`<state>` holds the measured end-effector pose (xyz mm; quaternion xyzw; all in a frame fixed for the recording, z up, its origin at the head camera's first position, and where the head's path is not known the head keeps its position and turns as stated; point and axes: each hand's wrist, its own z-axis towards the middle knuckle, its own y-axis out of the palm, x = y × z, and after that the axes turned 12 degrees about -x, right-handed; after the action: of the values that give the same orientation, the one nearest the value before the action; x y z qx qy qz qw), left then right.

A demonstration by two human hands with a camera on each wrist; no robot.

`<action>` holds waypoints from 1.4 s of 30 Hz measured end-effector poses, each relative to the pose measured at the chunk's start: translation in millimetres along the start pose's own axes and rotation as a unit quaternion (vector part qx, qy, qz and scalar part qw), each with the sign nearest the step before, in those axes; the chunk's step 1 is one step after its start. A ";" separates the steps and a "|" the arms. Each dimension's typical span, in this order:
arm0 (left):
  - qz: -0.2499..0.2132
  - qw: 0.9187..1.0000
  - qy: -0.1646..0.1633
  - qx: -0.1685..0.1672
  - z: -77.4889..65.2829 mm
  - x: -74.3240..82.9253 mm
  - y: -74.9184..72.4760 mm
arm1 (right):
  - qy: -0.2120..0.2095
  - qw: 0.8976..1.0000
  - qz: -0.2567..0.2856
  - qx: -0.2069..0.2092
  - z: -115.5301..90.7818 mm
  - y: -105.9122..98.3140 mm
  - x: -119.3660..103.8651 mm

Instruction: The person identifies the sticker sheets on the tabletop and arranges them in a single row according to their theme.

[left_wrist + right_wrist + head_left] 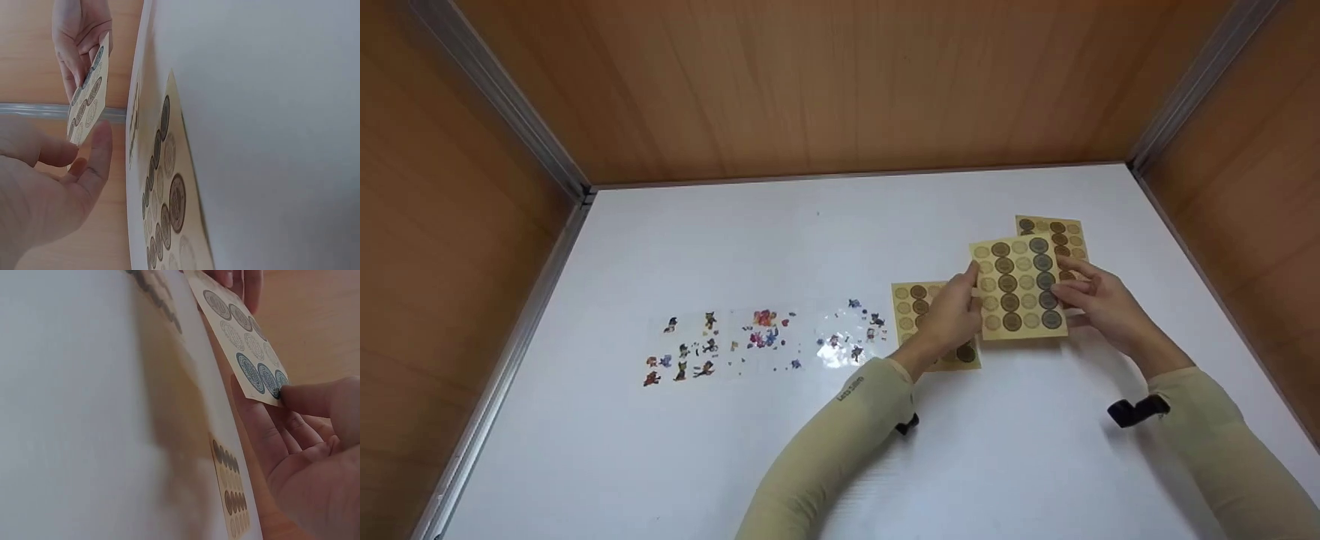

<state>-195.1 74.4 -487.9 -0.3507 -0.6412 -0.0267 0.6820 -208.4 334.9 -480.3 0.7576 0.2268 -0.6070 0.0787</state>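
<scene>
A kraft-yellow sheet of round stickers point(1017, 289), with columns of pale and dark circles, is held up above the white table. My left hand point(952, 319) pinches its left edge, while the right hand point(1110, 307) grips the opposite edge between thumb and fingers. The right wrist view shows the held sheet point(242, 337) tilted, the right thumb lying over a blue-grey sticker. Beneath the left hand lies a second such sheet point(911, 304), partly covered by that hand. A third sheet point(1072, 234) lies farther back, partly hidden behind the raised one.
Clear sheets with small colourful cartoon stickers point(765, 337) lie in a row at the middle left of the white table point(660, 465), one reflecting light. Wooden panels point(840, 90) with metal edging enclose the table at the back and both sides.
</scene>
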 end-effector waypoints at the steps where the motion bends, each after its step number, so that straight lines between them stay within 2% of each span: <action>1: 0.005 1.000 -0.007 -0.003 -0.7 0.4 3.3 | 0.004 1.000 -0.002 -0.001 -1.6 -1.6 2.4; 3: 0.035 0.999 -0.016 -0.009 -1.6 1.2 9.3 | 0.013 1.000 -0.011 -0.004 -4.7 -4.3 6.5; 5: 0.096 0.995 -0.025 -0.016 -3.0 2.1 14.2 | 0.026 0.999 -0.025 -0.006 -7.8 -6.5 9.9; 6: 0.138 0.990 -0.028 -0.020 -3.6 2.4 16.4 | 0.034 0.999 -0.034 -0.007 -9.2 -7.4 11.4; 7: 0.183 0.982 -0.029 -0.022 -4.2 2.4 18.3 | 0.039 0.998 -0.043 -0.010 -10.3 -8.1 12.9; 9: 0.268 0.962 -0.032 -0.031 -6.1 2.6 21.4 | 0.050 0.997 -0.058 -0.015 -12.2 -8.9 16.0; 12: 0.361 0.930 -0.039 -0.051 -9.6 2.6 25.3 | 0.057 0.995 -0.085 -0.024 -12.7 -9.3 21.4; 17: 0.440 0.891 -0.063 -0.090 -16.6 2.4 32.3 | 0.062 0.988 -0.137 -0.043 -12.6 -5.3 29.8; 22: 0.485 0.863 -0.084 -0.113 -19.3 1.3 37.8 | 0.061 0.976 -0.203 -0.058 -11.4 0.1 33.1; 26: 0.497 0.852 -0.101 -0.130 -19.9 1.7 39.7 | 0.059 0.967 -0.242 -0.058 -7.6 3.2 34.3; 32: 0.498 0.845 -0.127 -0.146 -18.9 3.0 41.3 | 0.046 0.956 -0.283 -0.061 -1.7 6.9 33.6; 38: 0.500 0.841 -0.137 -0.155 -18.7 4.5 41.0 | 0.052 0.949 -0.304 -0.065 1.1 8.7 31.7; 42: 0.495 0.843 -0.137 -0.159 -18.2 4.3 40.8 | 0.045 0.941 -0.330 -0.064 2.4 8.5 31.2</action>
<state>-159.0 97.5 -500.9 -0.7254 -0.4561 0.2611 0.4444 -201.7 334.2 -512.1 0.6600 0.5060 -0.5482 -0.0883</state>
